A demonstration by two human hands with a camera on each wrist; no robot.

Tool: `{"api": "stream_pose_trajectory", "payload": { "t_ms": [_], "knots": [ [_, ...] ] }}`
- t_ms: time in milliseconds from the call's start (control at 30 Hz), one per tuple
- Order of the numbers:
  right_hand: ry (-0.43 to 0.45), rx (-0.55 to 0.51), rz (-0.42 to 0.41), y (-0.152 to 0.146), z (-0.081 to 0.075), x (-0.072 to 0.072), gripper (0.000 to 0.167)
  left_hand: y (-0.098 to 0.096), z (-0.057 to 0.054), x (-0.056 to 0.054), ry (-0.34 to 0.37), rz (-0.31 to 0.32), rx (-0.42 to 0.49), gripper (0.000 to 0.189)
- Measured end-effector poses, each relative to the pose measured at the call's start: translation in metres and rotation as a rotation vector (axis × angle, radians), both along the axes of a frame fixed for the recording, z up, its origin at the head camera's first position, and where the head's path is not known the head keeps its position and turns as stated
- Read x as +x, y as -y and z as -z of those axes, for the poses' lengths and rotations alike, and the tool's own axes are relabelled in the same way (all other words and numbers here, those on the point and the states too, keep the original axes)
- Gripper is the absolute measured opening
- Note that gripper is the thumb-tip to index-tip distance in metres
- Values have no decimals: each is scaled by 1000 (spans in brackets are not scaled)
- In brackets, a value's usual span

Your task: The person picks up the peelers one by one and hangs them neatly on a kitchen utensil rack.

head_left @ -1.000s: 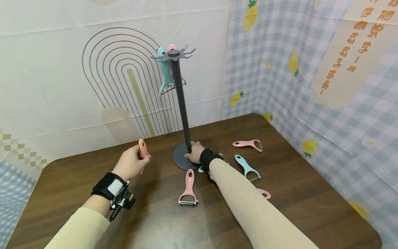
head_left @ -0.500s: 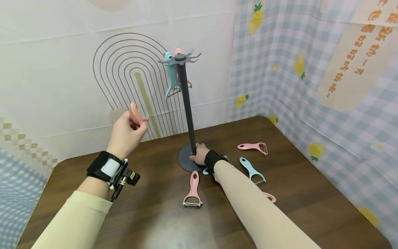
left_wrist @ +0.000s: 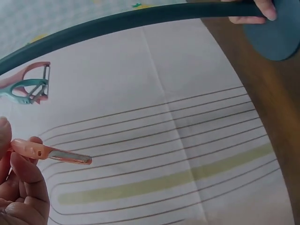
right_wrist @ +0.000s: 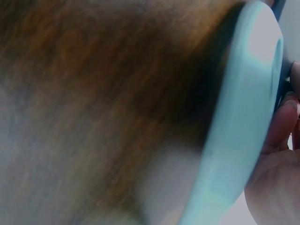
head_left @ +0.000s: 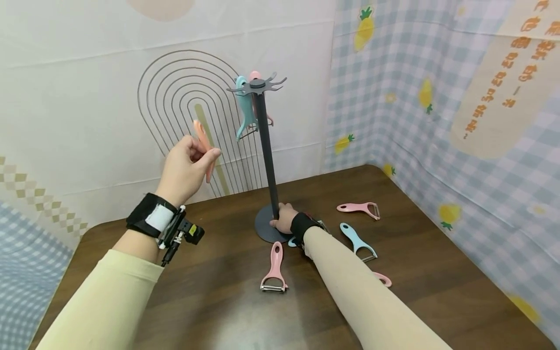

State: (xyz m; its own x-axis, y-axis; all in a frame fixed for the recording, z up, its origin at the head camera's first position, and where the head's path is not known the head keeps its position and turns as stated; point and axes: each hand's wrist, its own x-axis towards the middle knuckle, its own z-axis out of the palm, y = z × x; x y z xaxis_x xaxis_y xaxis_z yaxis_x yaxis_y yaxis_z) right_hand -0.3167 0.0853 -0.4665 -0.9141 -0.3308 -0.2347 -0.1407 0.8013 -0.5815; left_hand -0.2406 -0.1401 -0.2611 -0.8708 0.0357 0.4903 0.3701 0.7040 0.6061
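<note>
My left hand (head_left: 185, 165) pinches an orange peeler (head_left: 203, 137) between thumb and fingers, raised over the table to the left of a dark grey stand (head_left: 268, 155). In the left wrist view the peeler's blade (left_wrist: 70, 156) points away from the fingers. My right hand (head_left: 286, 218) grips the foot of the stand's pole, just over its round base (head_left: 264, 226). From the stand's hooks hang a teal peeler (head_left: 246, 107) and a pink peeler (head_left: 255, 75), partly behind the pole. A light blue peeler handle (right_wrist: 241, 117) fills much of the right wrist view, close beside the right hand.
On the brown table (head_left: 232, 272) lie a pink peeler (head_left: 276, 260) before the stand, another pink one (head_left: 354, 207) and a blue one (head_left: 353, 238) to the right. A further pink handle (head_left: 384, 279) shows beyond the right sleeve. Printed cloth (head_left: 297, 48) hangs behind.
My left hand has lifted the orange peeler from low over the table to about mid-pole height, tilting it. The right hand stays on the stand. The head view has shifted slightly.
</note>
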Motion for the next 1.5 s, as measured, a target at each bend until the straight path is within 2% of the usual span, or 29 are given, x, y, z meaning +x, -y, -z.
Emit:
{"api": "stream_pose_trajectory", "payload": {
  "t_ms": [133,300,467,633,733,967,1267,1500],
  "knots": [
    [-1,2,3,1,4,-3,25,-5,-10,-5,-35,3,8,36],
    [11,6,15,2,4,-4,27,-16,-29,-10,-53,20,30,38],
    [13,2,14,1,1,-1,25,-29,-45,-14,-31,38,45,40],
    [10,-10,8,1,-2,4,23,-40,-54,-19,-2,27,11,37],
    [8,-8,-3,1,-8,10,22,-43,-58,-22,20,21,-9,36],
    [-5,-7,-14,0,-22,20,22,-47,-64,-26,68,75,-26,34],
    [5,0,7,1,-9,11,25,-48,-58,-28,85,122,-46,28],
    [-7,-27,17,-1,-4,7,23,-49,-60,-29,37,98,-37,30]
  ]
}}
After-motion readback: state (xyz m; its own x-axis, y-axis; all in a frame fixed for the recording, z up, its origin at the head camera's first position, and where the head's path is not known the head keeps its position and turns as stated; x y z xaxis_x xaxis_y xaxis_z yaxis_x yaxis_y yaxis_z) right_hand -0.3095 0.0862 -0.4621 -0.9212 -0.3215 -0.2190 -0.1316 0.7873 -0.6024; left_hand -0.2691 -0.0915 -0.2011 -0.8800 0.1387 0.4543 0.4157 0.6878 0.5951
